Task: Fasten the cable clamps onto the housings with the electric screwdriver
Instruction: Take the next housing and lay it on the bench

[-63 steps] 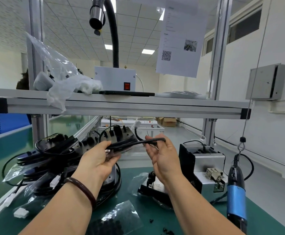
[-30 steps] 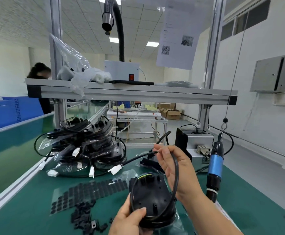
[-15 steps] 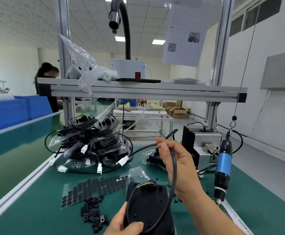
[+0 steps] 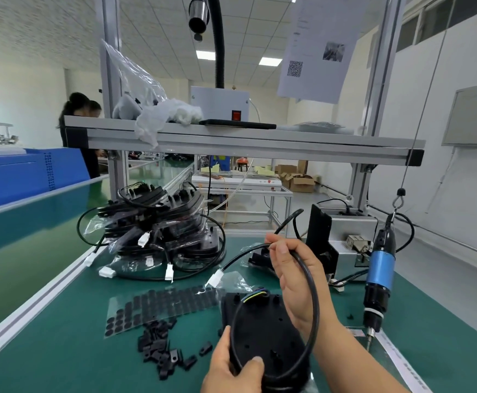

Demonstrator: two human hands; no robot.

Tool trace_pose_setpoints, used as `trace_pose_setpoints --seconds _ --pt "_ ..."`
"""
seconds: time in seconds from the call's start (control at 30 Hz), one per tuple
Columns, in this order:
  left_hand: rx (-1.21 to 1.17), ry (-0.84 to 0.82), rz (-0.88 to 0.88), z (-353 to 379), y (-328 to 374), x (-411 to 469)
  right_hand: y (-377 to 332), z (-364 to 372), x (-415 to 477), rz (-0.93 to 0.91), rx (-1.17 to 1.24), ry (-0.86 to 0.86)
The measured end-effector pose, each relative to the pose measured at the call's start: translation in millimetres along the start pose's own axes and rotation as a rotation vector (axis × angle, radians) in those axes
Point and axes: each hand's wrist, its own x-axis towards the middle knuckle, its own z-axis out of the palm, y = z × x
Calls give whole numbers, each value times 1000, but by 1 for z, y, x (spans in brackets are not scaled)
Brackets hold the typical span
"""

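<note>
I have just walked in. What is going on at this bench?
A person is working at a green bench. The left hand grips a black housing, and the right hand pinches its black cable, holding it in a loop over the housing. Loose black cable clamps lie on the bench to the left; I see none on the housing. The blue electric screwdriver hangs at the right, untouched. A pile of more housings sits behind.

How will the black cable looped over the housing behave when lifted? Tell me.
Probably springy rather than limp: the black cable holds a smooth loop over the housing from the right hand. Likely light; a finger pinch carries it. Its white connector end would probably dangle and swing.
</note>
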Motion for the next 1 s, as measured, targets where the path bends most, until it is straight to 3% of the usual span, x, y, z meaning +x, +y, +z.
trace_pose_setpoints --seconds 0.2,0.43,0.57,0.83,1.0 --pt "126 29 -12 -29 16 1 12 11 -13 65 -16 -7" --pt "448 -44 -9 -49 26 14 7 21 -18 80 -49 -52" --pt "618 82 34 -45 34 22 8 19 -19 59 -58 -33" --pt "604 175 320 -23 65 56 7 18 -17 34 -120 -46" --pt "587 127 358 -9 58 87 7 18 -9 36 -171 -37"
